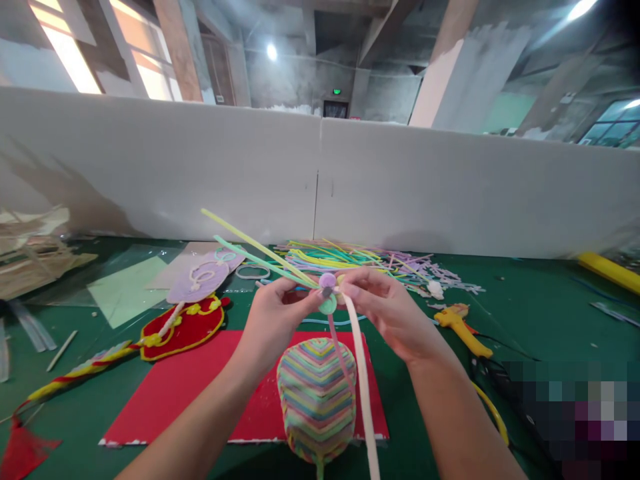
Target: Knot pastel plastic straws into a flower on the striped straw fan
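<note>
Workroom: bare concrete pillars and a lit green sign rise beyond a white partition (200,167); a green tabletop (425,407) spreads below it. Clock directions are taken from the cluster in the hands.
Coil cluster: at the clock's centre, a lilac coil (327,280) above a mint coil (328,304), held clear of the table.
Left hand (280,310): thumb and finger pinched together on the cluster's left side.
Right hand (383,307): thumb and finger closed on the top of a white strip (363,373), beside the coils.
Loose ends: a yellow stem (250,241) and a mint stem (250,257) point to 10; the white strip and a pink strip (340,357) hang towards 6.
Striped panel (317,393): at 6, over a red board (200,380); its face is filled and its edge bordered, so it looks finished.
Progress: coils are rolled; the long tails look untrimmed, so the cluster seems partly made. Whether the pink strip touches the panel, I cannot tell.
Around: stem pile (340,257) at 12, yellow glue gun (465,330) at 3, red fan (183,333) near 9.
</note>
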`<state>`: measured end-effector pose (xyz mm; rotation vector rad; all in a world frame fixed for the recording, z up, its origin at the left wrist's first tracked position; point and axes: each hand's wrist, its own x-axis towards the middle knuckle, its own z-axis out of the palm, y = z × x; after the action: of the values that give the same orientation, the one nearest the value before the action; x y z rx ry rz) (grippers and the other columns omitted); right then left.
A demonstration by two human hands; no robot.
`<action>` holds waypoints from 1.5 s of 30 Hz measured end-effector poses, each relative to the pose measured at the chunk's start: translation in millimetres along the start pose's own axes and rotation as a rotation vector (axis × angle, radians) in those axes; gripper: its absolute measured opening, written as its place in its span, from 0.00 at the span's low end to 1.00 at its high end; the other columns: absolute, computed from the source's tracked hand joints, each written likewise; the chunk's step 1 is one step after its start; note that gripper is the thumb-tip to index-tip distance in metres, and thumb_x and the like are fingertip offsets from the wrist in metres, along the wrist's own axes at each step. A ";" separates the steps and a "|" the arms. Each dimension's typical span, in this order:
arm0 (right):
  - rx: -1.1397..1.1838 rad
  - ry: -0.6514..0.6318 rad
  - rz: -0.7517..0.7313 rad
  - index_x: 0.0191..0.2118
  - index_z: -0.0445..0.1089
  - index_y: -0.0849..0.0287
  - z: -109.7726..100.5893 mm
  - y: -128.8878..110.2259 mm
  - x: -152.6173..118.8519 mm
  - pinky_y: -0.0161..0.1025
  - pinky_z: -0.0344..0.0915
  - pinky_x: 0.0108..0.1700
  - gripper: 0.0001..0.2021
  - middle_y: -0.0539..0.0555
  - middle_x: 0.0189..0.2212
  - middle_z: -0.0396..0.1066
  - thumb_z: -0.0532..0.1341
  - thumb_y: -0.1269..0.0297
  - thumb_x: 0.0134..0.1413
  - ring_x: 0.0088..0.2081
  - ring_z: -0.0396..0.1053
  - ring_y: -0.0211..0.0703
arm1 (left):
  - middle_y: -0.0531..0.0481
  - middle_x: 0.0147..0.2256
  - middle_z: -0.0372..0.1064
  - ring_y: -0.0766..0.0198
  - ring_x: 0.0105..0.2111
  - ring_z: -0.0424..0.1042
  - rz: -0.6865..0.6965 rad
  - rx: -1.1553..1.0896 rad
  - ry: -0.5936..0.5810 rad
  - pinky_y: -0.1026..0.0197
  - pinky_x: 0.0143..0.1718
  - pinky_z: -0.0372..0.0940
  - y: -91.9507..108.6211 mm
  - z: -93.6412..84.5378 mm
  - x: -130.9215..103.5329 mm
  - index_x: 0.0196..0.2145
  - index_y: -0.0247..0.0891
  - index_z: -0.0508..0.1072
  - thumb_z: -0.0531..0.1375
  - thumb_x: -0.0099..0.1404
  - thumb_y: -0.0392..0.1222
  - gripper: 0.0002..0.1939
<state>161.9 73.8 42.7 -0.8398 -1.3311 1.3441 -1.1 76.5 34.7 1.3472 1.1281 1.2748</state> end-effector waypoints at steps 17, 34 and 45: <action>-0.185 -0.100 -0.087 0.39 0.67 0.53 -1.7 9.2 4.1 0.36 0.67 0.39 0.15 0.49 0.34 0.69 0.67 0.68 0.43 0.35 0.69 0.37 | 0.56 0.17 0.62 0.72 0.18 0.60 -0.223 -0.085 -0.076 0.68 0.20 0.54 -7.0 -8.3 11.2 0.21 0.34 0.69 0.66 0.45 0.47 0.14; -0.058 -0.103 0.070 0.35 0.71 0.57 -2.5 19.7 10.9 0.42 0.64 0.47 0.10 0.51 0.36 0.73 0.66 0.64 0.44 0.40 0.69 0.41 | 0.54 0.21 0.68 0.72 0.20 0.63 -0.159 -0.051 -0.074 0.69 0.20 0.56 -2.7 -11.8 12.7 0.27 0.35 0.75 0.66 0.46 0.45 0.11; -0.066 -0.132 0.067 0.37 0.72 0.57 -5.0 20.4 12.8 0.43 0.65 0.46 0.12 0.52 0.35 0.73 0.66 0.61 0.43 0.39 0.70 0.42 | 0.57 0.18 0.64 0.75 0.16 0.57 -0.232 -0.005 -0.111 0.70 0.18 0.50 -4.1 -15.1 14.6 0.25 0.35 0.72 0.65 0.47 0.45 0.11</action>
<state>159.9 90.1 24.3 -0.8597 -1.4679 1.4351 -15.7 92.1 33.1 1.2282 1.1654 1.0222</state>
